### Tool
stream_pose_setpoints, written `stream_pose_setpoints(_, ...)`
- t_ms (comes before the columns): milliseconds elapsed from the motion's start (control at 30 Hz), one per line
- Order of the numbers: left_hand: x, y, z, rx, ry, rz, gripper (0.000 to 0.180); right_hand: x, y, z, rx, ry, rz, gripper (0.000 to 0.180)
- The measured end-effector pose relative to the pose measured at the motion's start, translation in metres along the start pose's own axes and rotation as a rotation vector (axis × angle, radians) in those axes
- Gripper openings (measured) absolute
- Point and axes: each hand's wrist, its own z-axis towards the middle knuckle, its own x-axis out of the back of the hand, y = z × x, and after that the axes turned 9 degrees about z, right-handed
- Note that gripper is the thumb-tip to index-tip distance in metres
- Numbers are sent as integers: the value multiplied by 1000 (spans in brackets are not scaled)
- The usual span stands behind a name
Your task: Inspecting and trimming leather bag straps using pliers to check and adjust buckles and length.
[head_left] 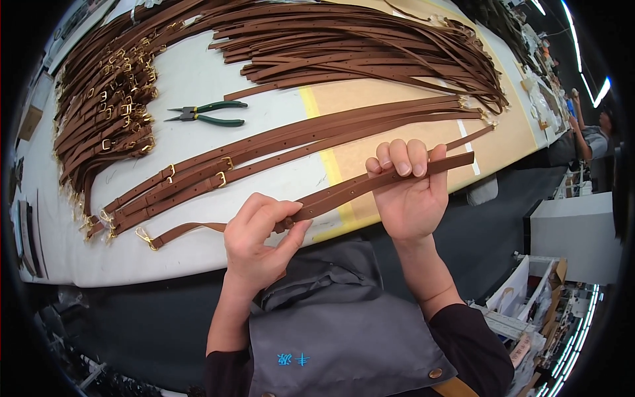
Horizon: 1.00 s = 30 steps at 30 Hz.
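We see the left hand point(261, 235) pinching a brown leather strap point(344, 190) between thumb and fingers, while the right hand point(409, 192) grips the same strap nearer its free end, fingers curled over the top. The strap's other end, with a brass clasp point(145, 238), lies on the white table point(198, 92). Beside it lie buckled straps point(198, 182), green-handled pliers point(208, 114), and heaps of straps point(357, 46) further back.

Scene brightly, evenly lit from overhead; ceiling strip lights point(574, 41) glared far right. Soft shadows only. Edges bent, vignetted black by fisheye; centre kept sharp.
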Motion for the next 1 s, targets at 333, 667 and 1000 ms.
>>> stream_pose_setpoints(333, 2, 1, 4, -4, 25, 9, 25, 9, -10, -3, 16, 92, -58, 55)
stream_pose_setpoints(667, 1, -1, 8, -16, 17, 47, 21, 12, -12, 0, -73, 14, 11, 68)
stream_pose_setpoints(1000, -10, -23, -3, 53, -10, 23, 7, -9, 2, 35, -194, -13, -411, 26)
